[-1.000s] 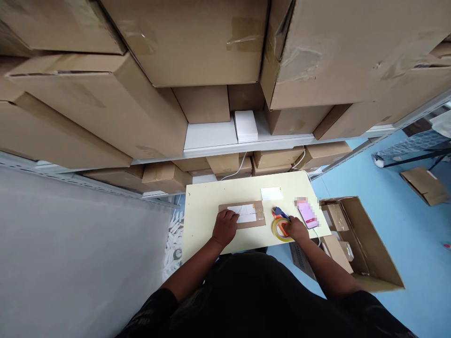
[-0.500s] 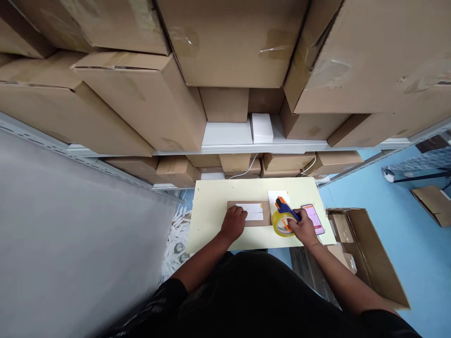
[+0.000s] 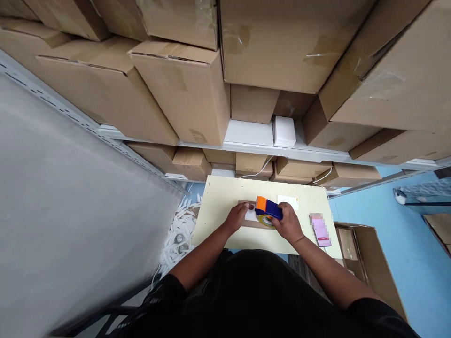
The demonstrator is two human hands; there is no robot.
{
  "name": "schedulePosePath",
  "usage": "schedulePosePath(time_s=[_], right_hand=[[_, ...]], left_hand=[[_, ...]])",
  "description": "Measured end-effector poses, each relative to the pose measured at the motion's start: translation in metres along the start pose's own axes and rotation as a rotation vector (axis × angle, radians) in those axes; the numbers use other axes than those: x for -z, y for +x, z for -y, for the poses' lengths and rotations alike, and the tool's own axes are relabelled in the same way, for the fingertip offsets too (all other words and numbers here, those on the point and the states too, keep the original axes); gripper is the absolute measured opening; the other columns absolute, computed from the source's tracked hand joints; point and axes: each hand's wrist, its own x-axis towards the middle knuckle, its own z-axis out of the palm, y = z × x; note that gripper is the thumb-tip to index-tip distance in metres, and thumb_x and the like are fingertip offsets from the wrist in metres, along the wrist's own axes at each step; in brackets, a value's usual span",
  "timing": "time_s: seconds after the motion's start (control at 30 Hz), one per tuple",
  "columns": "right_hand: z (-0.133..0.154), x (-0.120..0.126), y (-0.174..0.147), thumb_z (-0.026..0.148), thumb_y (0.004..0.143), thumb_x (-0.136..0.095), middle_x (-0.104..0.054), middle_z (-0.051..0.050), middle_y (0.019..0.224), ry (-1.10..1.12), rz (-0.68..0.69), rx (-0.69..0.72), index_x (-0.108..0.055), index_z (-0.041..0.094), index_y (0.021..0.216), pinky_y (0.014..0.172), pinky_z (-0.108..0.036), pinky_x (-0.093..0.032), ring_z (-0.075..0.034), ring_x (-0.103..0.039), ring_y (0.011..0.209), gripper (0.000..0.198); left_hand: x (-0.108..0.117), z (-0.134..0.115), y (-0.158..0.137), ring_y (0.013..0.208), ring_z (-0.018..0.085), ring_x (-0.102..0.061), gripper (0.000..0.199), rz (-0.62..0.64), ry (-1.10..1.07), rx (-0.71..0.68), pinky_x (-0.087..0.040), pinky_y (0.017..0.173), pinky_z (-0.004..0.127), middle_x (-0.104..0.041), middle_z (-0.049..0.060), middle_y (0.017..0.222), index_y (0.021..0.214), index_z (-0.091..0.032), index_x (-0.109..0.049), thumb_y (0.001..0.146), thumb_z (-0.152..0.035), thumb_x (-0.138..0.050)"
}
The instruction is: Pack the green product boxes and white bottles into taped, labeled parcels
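On the pale table (image 3: 214,211) lies a flat brown cardboard parcel (image 3: 248,224) with a white label (image 3: 251,215) on top. My left hand (image 3: 237,218) grips the parcel's left end, its thumb by the label. My right hand (image 3: 289,224) is closed round a blue and orange tape dispenser (image 3: 273,208), tilted over the parcel's right half. Below the dispenser's body shows its roll of clear yellowish tape (image 3: 264,220). The dispenser and my hand cover much of the parcel and label; whether tape touches the parcel, I cannot tell.
A white card (image 3: 289,202) lies behind my right hand, and a phone (image 3: 321,231) on the table's right side. Shelves (image 3: 246,134) with many cardboard boxes rise beyond the table. An open carton (image 3: 378,267) stands at the right; white paper scraps (image 3: 176,239) cover the floor left.
My right hand has brought the tape dispenser left, from beside the phone to over the parcel, and turned it. My left hand stays at the parcel's left end. The camera view has shifted.
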Motion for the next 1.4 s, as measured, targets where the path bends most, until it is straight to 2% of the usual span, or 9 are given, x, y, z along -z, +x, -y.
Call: schedulePosePath(time_s=[0.2, 0.3, 0.43, 0.57, 0.7, 0.83, 0.97, 1.2, 1.4], right_hand=[[0.022, 0.003, 0.004, 0.017, 0.082, -0.060, -0.060, -0.014, 0.115, -0.068, 0.051, 0.110, -0.052, 0.019, 0.129, 0.095, -0.053, -0.053, -0.033, -0.056, 0.105, 0.048], [0.027, 0.006, 0.007, 0.016, 0.082, -0.060, -0.058, -0.015, 0.118, -0.097, 0.110, 0.112, -0.051, 0.017, 0.136, 0.097, -0.053, -0.053, -0.033, -0.055, 0.107, 0.055], [0.028, 0.007, 0.006, 0.015, 0.083, -0.060, -0.057, -0.016, 0.120, -0.093, 0.148, 0.098, -0.050, 0.017, 0.141, 0.099, -0.054, -0.053, -0.034, -0.054, 0.109, 0.059], [0.028, 0.006, 0.008, 0.018, 0.083, -0.061, -0.055, -0.015, 0.124, -0.022, 0.203, 0.117, -0.047, 0.019, 0.145, 0.100, -0.051, -0.055, -0.032, -0.056, 0.112, 0.063], [0.030, 0.012, 0.017, 0.022, 0.085, -0.062, -0.056, -0.014, 0.121, -0.041, 0.284, 0.180, -0.049, 0.019, 0.147, 0.098, -0.048, -0.056, -0.031, -0.058, 0.109, 0.064], [0.029, 0.020, 0.022, 0.025, 0.084, -0.062, -0.057, -0.015, 0.121, -0.094, 0.356, 0.243, -0.049, 0.019, 0.150, 0.096, -0.048, -0.057, -0.032, -0.059, 0.109, 0.067], [0.027, 0.024, 0.022, 0.025, 0.084, -0.062, -0.057, -0.015, 0.120, -0.115, 0.393, 0.261, -0.050, 0.017, 0.151, 0.095, -0.047, -0.057, -0.031, -0.060, 0.107, 0.069], [0.029, 0.015, 0.026, 0.026, 0.085, -0.062, -0.058, -0.014, 0.121, -0.111, 0.427, 0.282, -0.049, 0.021, 0.153, 0.093, -0.046, -0.056, -0.031, -0.060, 0.106, 0.070], [0.028, 0.011, 0.029, 0.028, 0.086, -0.062, -0.058, -0.014, 0.119, -0.115, 0.418, 0.289, -0.049, 0.020, 0.153, 0.092, -0.046, -0.057, -0.031, -0.060, 0.103, 0.068]], left_hand=[[-0.008, -0.009, 0.006, 0.077, 0.019, -0.068, 0.050, -0.009, -0.323, 0.250, -0.056, 0.073, 0.032, -0.073, 0.007, 0.091, 0.106, -0.016, -0.073, 0.089, -0.062, -0.061], [-0.007, -0.015, 0.006, 0.071, 0.015, -0.066, 0.038, 0.006, -0.380, 0.319, -0.055, 0.069, 0.029, -0.071, 0.005, 0.084, 0.094, -0.016, -0.071, 0.086, -0.053, -0.068], [-0.001, -0.018, 0.002, 0.076, 0.016, -0.068, 0.026, 0.007, -0.445, 0.362, -0.056, 0.069, 0.029, -0.073, 0.005, 0.089, 0.094, -0.017, -0.070, 0.083, -0.041, -0.071], [0.002, -0.009, 0.002, 0.067, 0.014, -0.065, 0.017, -0.022, -0.302, 0.380, -0.052, 0.061, 0.026, -0.072, 0.004, 0.082, 0.090, -0.017, -0.070, 0.084, -0.033, -0.068], [0.006, 0.006, 0.003, 0.060, 0.014, -0.061, 0.012, -0.127, -0.120, 0.361, -0.048, 0.056, 0.025, -0.070, 0.002, 0.075, 0.087, -0.018, -0.069, 0.087, -0.028, -0.063], [0.016, 0.022, 0.000, 0.067, 0.016, -0.065, 0.011, -0.190, 0.009, 0.333, -0.052, 0.065, 0.028, -0.072, 0.002, 0.075, 0.086, -0.020, -0.070, 0.085, -0.025, -0.060], [0.029, 0.039, -0.004, 0.072, 0.017, -0.068, 0.014, -0.262, 0.016, 0.363, -0.053, 0.074, 0.031, -0.074, 0.002, 0.079, 0.089, -0.020, -0.070, 0.083, -0.019, -0.057], [0.040, 0.061, -0.005, 0.079, 0.019, -0.068, 0.016, -0.364, 0.071, 0.349, -0.053, 0.077, 0.031, -0.072, 0.002, 0.081, 0.091, -0.020, -0.067, 0.083, -0.019, -0.053], [0.033, 0.072, -0.001, 0.088, 0.020, -0.068, 0.017, -0.404, 0.190, 0.224, -0.052, 0.083, 0.032, -0.071, 0.002, 0.088, 0.094, -0.022, -0.064, 0.091, -0.024, -0.048]])
